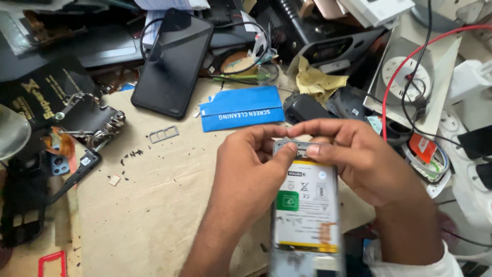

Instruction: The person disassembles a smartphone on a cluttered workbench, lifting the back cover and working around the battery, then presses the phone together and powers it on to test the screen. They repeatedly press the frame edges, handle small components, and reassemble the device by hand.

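Over the mat (154,205), both hands pinch the opened phone (306,215).

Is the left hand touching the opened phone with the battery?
Touching. The head view shows the left hand with its thumb pressed on the top edge of the opened phone, beside the right hand.

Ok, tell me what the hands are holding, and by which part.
Both hands grip an opened phone, its battery showing, at its top end. The left hand has its thumb pressed on the top edge; the right hand pinches the same end from the other side.
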Motion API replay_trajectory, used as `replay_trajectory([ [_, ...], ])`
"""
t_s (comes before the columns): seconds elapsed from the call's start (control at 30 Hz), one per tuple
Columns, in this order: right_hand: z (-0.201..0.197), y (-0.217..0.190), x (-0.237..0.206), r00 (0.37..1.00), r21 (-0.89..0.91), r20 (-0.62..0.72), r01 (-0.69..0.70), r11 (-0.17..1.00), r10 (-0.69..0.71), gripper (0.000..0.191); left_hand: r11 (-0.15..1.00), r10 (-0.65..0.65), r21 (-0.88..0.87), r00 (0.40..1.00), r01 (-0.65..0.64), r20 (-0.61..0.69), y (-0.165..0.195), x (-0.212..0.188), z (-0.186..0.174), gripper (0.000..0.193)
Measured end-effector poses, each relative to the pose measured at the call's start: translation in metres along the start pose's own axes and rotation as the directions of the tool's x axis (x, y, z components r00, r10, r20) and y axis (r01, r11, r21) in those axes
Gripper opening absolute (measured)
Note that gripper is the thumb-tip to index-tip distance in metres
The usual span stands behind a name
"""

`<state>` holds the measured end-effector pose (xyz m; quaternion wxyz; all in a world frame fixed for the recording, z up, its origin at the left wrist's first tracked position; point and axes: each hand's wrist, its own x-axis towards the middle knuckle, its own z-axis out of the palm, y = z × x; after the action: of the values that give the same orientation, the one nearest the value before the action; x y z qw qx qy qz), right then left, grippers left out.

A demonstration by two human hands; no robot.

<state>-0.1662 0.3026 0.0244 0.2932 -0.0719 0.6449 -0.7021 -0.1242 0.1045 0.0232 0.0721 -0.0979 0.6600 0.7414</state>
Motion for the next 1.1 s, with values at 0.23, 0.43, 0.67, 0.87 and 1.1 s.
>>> replay_trajectory([
  [0.23, 0.000, -0.006, 0.003, 0.999, 0.080, 0.028, -0.031, 0.996, 0.029, 0.044, 0.991, -0.023, -0.131, 0.998, 0.030, 0.052, -0.012, 0.006, -0.001, 0.033],
  [0.43, 0.007, -0.008, -0.004, 0.999, 0.001, -0.028, 0.019, 1.000, -0.019, 0.042, 0.987, -0.056, -0.144, 0.994, 0.068, 0.090, -0.014, 0.005, 0.001, 0.030],
  [0.67, 0.022, -0.002, -0.010, 0.988, -0.231, -0.085, 0.106, 0.967, -0.129, 0.043, 0.999, 0.043, -0.025, 0.999, -0.043, -0.003, -0.010, 0.001, 0.005, 0.034],
  [0.87, 0.024, 0.005, -0.010, 0.967, -0.255, -0.132, 0.181, 0.950, -0.219, 0.040, 0.995, 0.099, 0.035, 0.995, -0.098, -0.030, -0.007, -0.002, 0.007, 0.037],
  [1.1, 0.021, 0.014, -0.018, 0.947, -0.283, -0.153, 0.233, 0.931, -0.283, 0.033, 0.984, 0.160, 0.091, 0.982, -0.152, -0.097, -0.005, -0.028, 0.003, 0.037],
])
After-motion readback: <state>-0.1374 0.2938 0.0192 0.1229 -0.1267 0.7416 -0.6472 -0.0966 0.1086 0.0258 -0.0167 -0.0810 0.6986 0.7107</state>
